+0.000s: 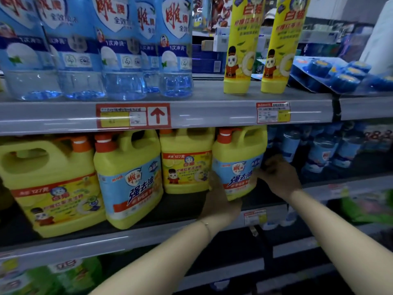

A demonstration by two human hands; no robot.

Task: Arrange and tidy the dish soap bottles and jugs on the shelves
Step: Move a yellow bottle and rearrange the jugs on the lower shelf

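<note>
On the middle shelf stand several yellow dish soap jugs with orange caps. Both hands grip the rightmost one, a yellow jug with a blue label. My left hand holds its lower left corner and my right hand presses its right side. Left of it stand a jug with a yellow label, set further back, another blue-label jug and a large yellow-label jug. Clear blue bottles and two tall yellow bottles fill the upper shelf.
Blue blister packs lie at the upper shelf's right end. Blue bottles stand right of the held jug on the middle shelf. Green packs sit on the bottom shelf. Price tags hang on the shelf edges.
</note>
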